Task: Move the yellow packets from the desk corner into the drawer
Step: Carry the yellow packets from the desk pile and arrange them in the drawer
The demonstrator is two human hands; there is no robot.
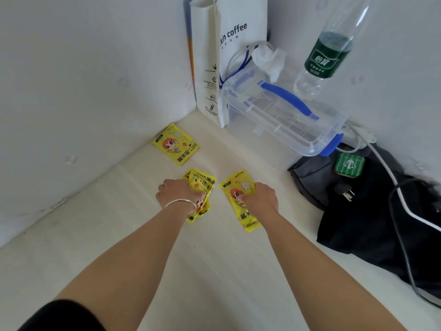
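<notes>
Yellow and crumpled, a bunch of packets [202, 185] is being gripped by the left hand [177, 193], fingers curling tight round it, in front of the clear plastic box [286, 120]. Beside it, the right hand [262, 199] is pinching a flat packet [235, 194] at its edge, thumb lying across its face. A third packet [176, 144] is lying loose left of the box, right beside the white wall [71, 91]. Both forearms are reaching forward, palms down, over the pale desk [214, 271]. A silver bangle [181, 203] is circling the left wrist. Behind the box a paper coffee bag [238, 44] is standing in the corner, and a water bottle [327, 53] is rising at its right end. A black bag [358, 223] is lying to its right.
</notes>
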